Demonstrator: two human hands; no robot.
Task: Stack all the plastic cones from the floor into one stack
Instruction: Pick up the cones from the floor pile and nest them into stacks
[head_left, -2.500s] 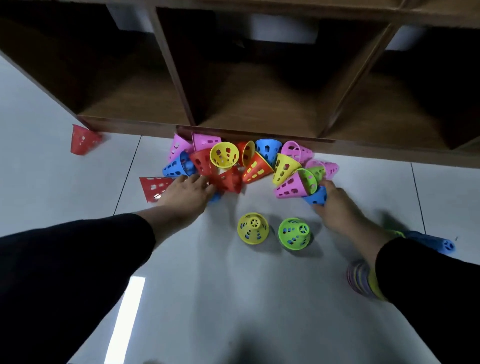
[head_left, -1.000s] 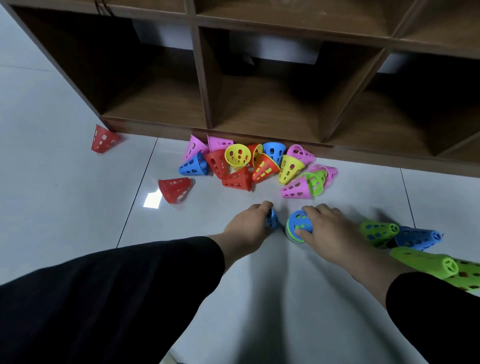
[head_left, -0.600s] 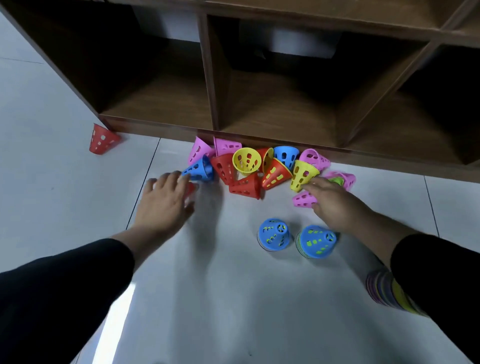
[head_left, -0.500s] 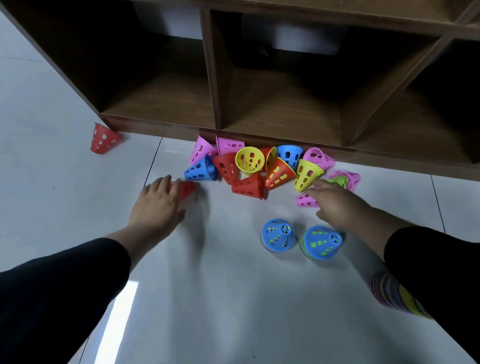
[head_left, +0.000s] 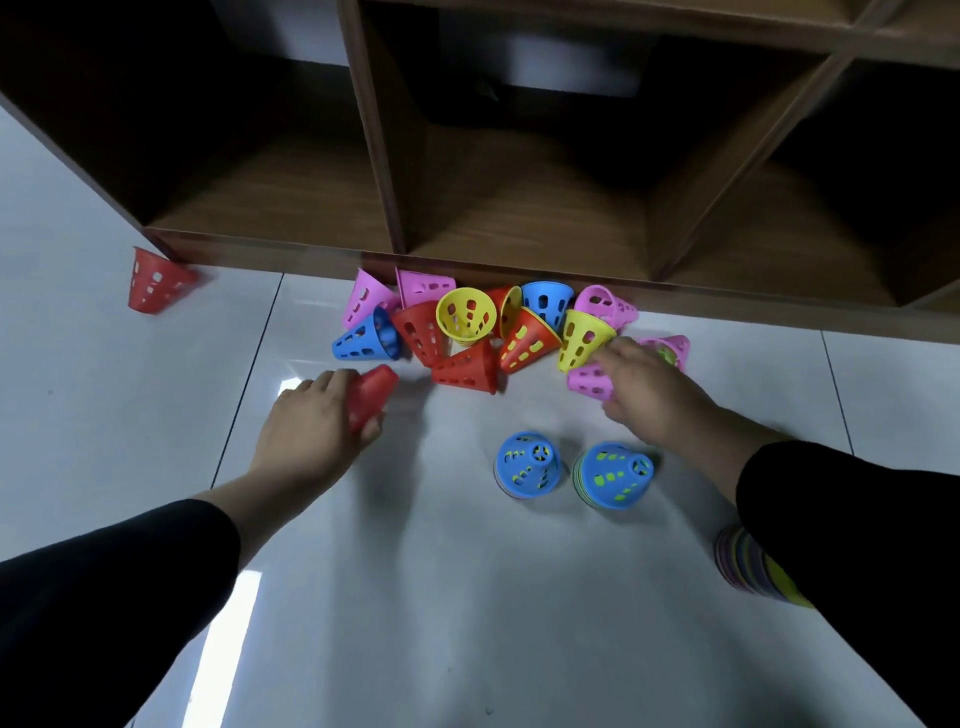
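Down at the right edge, a stack of many colours (head_left: 748, 569) was mostly hidden behind the black right sleeve (head_left: 852, 561), so only its striped rims showed. Past the right hand (head_left: 649, 397), a pink cone (head_left: 589, 380) lay on its side, partly covered by the fingers. Whether that hand held the pink cone or only touched it could not be told. Another pink cone (head_left: 672, 347) with something green inside peeked out just behind the hand. The deep parts of the brown shelf (head_left: 519, 218) were too dark to see into.

The left hand (head_left: 317, 431) reached out low over the white floor (head_left: 415, 597), back of the hand up. Its fingers were curled around a red cone (head_left: 370, 397) and gripped it, with the cone's narrow end pointing far and right. The right hand reached toward the far pile of cones (head_left: 483, 332), palm down.

That pile lay against the foot of the shelf, a jumble of pink, blue, red and yellow cones on their sides. One lone red cone (head_left: 156, 283) lay far left by the shelf corner. Nearer, between the arms, two short stacks stood side by side, each with a blue cone on top: the left blue stack (head_left: 527, 465) and the right blue stack (head_left: 613, 475).
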